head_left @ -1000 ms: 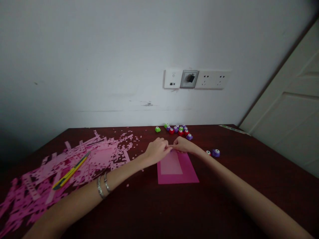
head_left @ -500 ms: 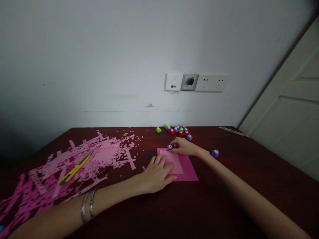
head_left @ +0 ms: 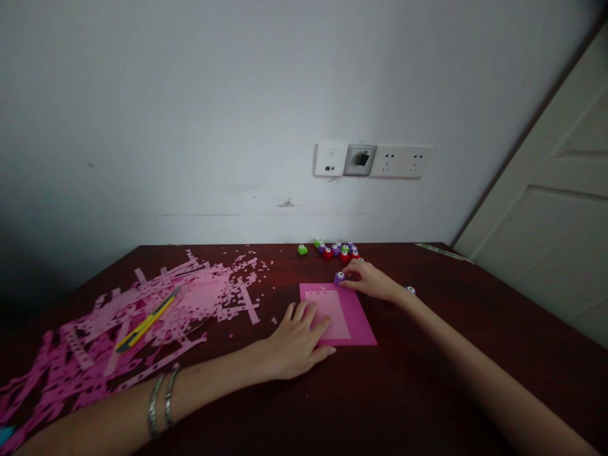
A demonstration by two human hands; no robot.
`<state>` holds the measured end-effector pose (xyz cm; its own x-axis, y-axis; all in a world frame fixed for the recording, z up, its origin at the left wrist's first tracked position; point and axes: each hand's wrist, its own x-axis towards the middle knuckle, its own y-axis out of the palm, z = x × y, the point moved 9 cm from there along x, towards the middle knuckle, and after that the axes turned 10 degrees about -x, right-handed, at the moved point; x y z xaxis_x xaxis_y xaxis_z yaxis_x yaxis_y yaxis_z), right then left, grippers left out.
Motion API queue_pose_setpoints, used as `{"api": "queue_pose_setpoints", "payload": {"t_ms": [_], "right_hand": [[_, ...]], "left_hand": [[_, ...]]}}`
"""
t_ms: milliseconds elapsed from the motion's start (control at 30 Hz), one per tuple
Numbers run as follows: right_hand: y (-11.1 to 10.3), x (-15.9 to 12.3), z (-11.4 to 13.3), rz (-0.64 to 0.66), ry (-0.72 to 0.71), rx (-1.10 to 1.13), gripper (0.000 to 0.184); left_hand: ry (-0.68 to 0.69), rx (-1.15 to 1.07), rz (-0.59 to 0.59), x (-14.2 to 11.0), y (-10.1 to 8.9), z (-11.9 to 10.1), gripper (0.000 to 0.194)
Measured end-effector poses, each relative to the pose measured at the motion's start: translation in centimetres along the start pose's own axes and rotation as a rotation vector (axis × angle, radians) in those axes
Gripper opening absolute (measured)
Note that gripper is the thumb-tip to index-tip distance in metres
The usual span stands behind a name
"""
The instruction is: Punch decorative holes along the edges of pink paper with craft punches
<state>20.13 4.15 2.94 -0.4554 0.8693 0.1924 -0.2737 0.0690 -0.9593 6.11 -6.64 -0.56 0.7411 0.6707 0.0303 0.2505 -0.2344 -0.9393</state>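
Observation:
My left hand (head_left: 297,342) lies with fingers spread over a light pink paper sheet (head_left: 338,320), pressing on its left side. That sheet rests on a larger, darker pink sheet (head_left: 363,332). Small punched holes run along the light sheet's top edge, and a tiny pink bit (head_left: 322,288) lies above it. Between the thumb and fingers of my right hand (head_left: 368,278) is a small purple craft punch (head_left: 339,277), at the dark sheet's far edge. I cannot tell if the punch touches the paper.
Pink punched strips and scraps (head_left: 204,294) spread over the left of the dark red table (head_left: 380,405), with a yellow utility knife (head_left: 147,322) on top. Several coloured punches (head_left: 344,256) cluster near the wall. One (head_left: 411,290) is partly behind my right forearm. A green punch (head_left: 303,249) stands apart.
My right hand has moved the purple punch to the right and slightly away, off the light sheet's top left corner, uncovering holes there. My left hand stays on the paper.

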Motion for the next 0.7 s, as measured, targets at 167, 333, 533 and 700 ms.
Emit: {"api": "queue_pose_setpoints", "payload": {"t_ms": [167,333,533,700], "right_hand": [[-1.0,-3.0,-3.4,0.056,0.119,-0.04,0.031],[-1.2,-5.3,-5.5,0.073,0.175,-0.101,0.033],[-0.4,-6.6,-6.1,0.064,0.178,-0.151,0.033],[-0.4,-6.9,-5.7,0.058,0.167,-0.196,0.034]], "left_hand": [[0.001,0.0,0.022,-0.2,0.1,-0.1,0.061],[0.007,0.005,0.025,-0.1,0.3,-0.2,0.062],[0.02,0.014,0.012,-0.4,0.2,-0.4,0.06],[0.044,0.019,-0.002,-0.6,0.2,-0.8,0.061]]}}
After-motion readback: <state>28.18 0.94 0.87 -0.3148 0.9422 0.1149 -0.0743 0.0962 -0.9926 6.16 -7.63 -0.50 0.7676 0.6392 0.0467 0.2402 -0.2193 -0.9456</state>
